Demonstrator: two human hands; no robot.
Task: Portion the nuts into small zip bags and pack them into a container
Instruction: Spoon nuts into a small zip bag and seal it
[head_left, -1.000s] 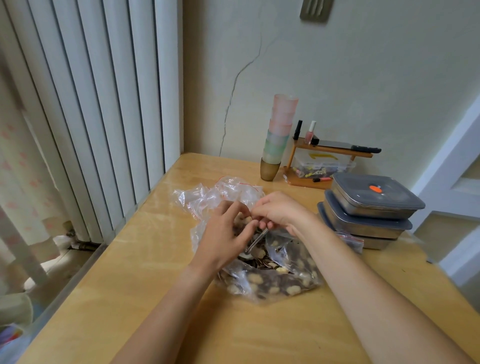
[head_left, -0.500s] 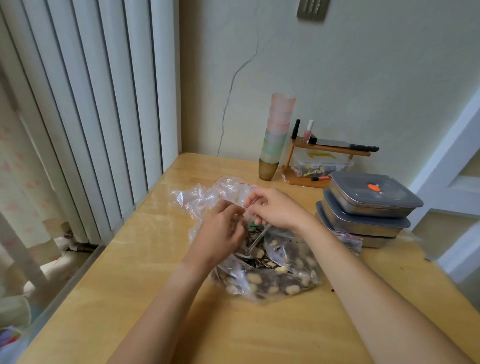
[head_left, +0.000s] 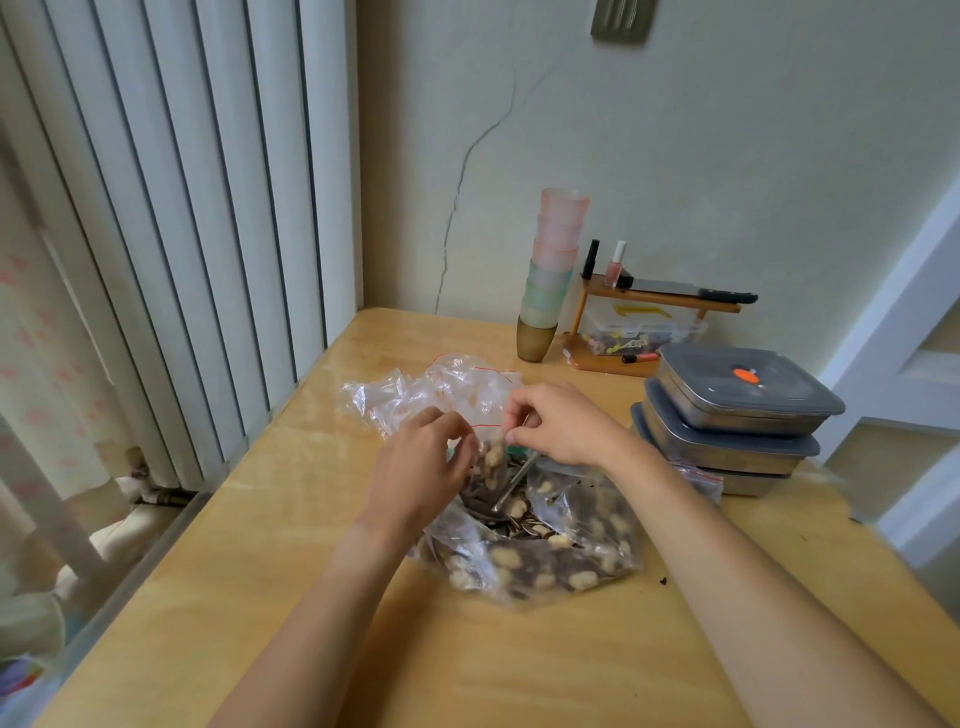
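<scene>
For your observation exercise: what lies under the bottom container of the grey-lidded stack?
A small zip bag with a red strip pokes out from under the stack of containers. Its contents and covered part cannot be seen.

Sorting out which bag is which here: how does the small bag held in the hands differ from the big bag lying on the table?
The small zip bag is held up by the left hand and right hand; the big bag lies on the table. The small zip bag holds few nuts; the big bag holds a heap. Both are clear plastic.

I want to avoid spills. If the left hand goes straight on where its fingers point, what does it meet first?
Probably the small zip bag with nuts, which the left hand already touches; the right hand lies just beyond. Depth is unclear.
</scene>
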